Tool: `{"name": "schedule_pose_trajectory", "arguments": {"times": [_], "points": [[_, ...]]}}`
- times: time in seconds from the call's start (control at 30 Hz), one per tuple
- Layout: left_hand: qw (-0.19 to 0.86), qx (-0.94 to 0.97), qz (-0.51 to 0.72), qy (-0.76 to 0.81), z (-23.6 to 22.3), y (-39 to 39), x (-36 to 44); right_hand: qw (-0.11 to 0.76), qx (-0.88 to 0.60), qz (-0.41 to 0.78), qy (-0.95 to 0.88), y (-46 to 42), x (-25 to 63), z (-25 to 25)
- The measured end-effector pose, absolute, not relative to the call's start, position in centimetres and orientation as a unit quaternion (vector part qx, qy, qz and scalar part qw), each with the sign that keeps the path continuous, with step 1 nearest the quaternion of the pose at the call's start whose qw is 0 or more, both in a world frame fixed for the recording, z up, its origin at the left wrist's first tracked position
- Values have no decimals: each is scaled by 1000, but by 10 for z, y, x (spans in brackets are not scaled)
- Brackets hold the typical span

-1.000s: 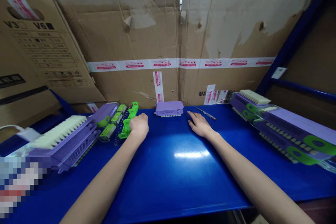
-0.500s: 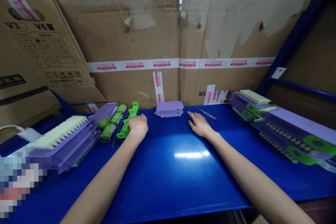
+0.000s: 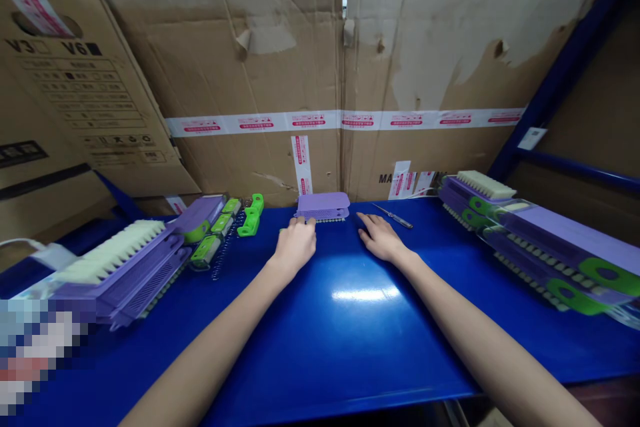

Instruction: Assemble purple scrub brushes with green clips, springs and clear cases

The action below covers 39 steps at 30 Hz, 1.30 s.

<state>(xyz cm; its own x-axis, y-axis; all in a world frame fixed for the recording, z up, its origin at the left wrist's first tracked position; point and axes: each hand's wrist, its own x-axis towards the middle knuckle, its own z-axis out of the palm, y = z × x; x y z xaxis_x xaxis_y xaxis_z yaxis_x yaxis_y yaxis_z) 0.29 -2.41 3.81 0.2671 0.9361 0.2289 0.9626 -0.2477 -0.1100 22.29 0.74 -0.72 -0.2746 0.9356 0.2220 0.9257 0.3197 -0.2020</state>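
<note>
My left hand (image 3: pixel 295 245) is closed, its back towards me, just in front of the purple brush-like piece (image 3: pixel 323 205) against the cardboard. Its fingertips overlap that piece's lower left edge; contact cannot be made out. What it holds is hidden, but the nearest green plastic piece of the row is gone from its spot. My right hand (image 3: pixel 381 237) rests open on the table, fingers spread, near a small screwdriver (image 3: pixel 395 216). Left of my left hand lie the remaining green plastic pieces (image 3: pixel 249 221), coil springs (image 3: pixel 223 247) and several green-and-clear blocks (image 3: pixel 206 251).
Purple parts with pale bristles (image 3: pixel 117 247) are stacked at the left, and more purple and green ones (image 3: pixel 565 240) at the right. Cardboard (image 3: pixel 260 67) walls the back of the blue table (image 3: pixel 350 347). A blue metal post (image 3: pixel 555 60) slants up at right.
My left hand has moved right, from the green pieces to the purple piece. One green plastic piece no longer shows in the row. My right hand has stayed still.
</note>
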Motion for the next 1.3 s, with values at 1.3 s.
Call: {"name": "schedule_pose_trajectory", "arguments": {"times": [1.3], "points": [[59, -800, -394, -448, 11, -9, 6, 516, -420, 409, -625, -18, 182, 4]]}}
